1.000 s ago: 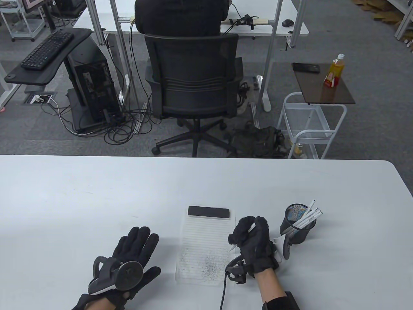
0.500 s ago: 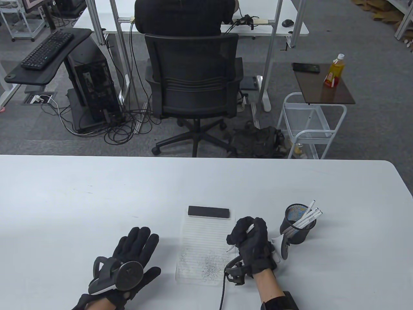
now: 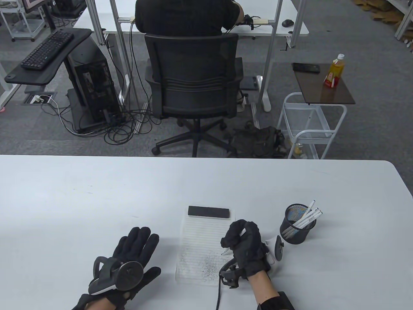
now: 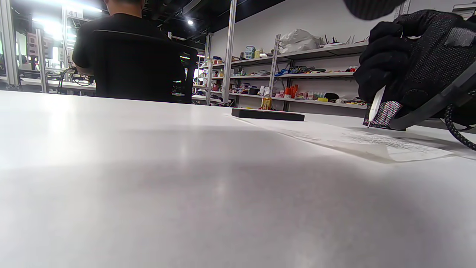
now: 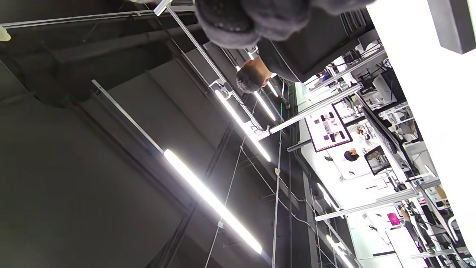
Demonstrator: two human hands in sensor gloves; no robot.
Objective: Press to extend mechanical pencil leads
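My right hand (image 3: 242,243) grips a white mechanical pencil (image 3: 226,251) in a closed fist, tip down over the right edge of a lined paper sheet (image 3: 201,248) marked with grey pencil dots. The left wrist view shows the same hand (image 4: 405,67) and pencil tip (image 4: 375,106) just above the paper (image 4: 357,139). My left hand (image 3: 132,255) rests flat and spread on the table (image 3: 80,200), left of the paper, holding nothing. A black mesh pen cup (image 3: 297,224) with several white pencils stands right of my right hand.
A black rectangular block (image 3: 209,211) lies on the top edge of the paper. Beyond the table's far edge are an office chair (image 3: 192,84) with a seated person, a white wire cart (image 3: 309,126) and a small side table with a bottle (image 3: 335,71).
My right hand has moved left and slightly toward me with the pencil, bringing the tip over the paper. My left hand has not moved.
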